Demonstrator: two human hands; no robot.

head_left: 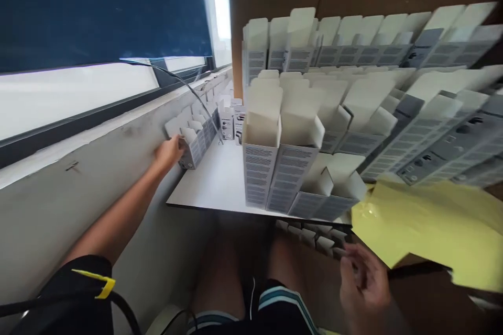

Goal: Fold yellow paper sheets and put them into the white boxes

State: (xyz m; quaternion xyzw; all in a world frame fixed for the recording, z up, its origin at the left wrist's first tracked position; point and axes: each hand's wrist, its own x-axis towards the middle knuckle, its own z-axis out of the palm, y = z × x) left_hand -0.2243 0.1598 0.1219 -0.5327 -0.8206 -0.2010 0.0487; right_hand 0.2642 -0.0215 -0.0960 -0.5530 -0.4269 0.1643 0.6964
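My left hand (170,153) reaches out to the left and grips the side of a small open white carton (191,151), which stands at the end of a row along the wall. Open cartons with printed grey sides (281,167) stand in dense rows on a white board (212,183), their flaps up. My right hand (363,282) is low on the right, blurred, with its fingertips at a row of cartons (310,235) below the board's edge. Whether it holds anything I cannot tell. Above it lies a crumpled yellow sheet (428,225).
A brown cardboard backing (275,10) rises behind the carton rows. A grey wall ledge (98,146) runs beneath a window with a dark blue blind (98,10). A thin cable (188,84) crosses near the cartons. My legs in dark shorts (251,303) are below.
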